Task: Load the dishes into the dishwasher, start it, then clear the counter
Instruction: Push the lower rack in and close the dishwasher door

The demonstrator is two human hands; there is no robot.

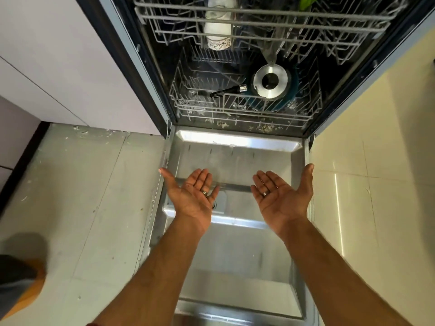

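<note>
Upper rack [259, 24] cut by top edge; green item [308, 1] unidentifiable.

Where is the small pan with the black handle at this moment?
In the head view, the pan sits in the lower rack, right of centre, handle pointing left, beyond the open door.

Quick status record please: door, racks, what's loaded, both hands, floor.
door: dishwasher door fully open, lying flat
lower rack: pushed in, holds a small pan with a black handle
upper rack: white cups, a green item
left hand: open, palm up, above the door, holding nothing
right hand: open, palm up, holding nothing
floor: pale tiles with scattered white flecks
</note>
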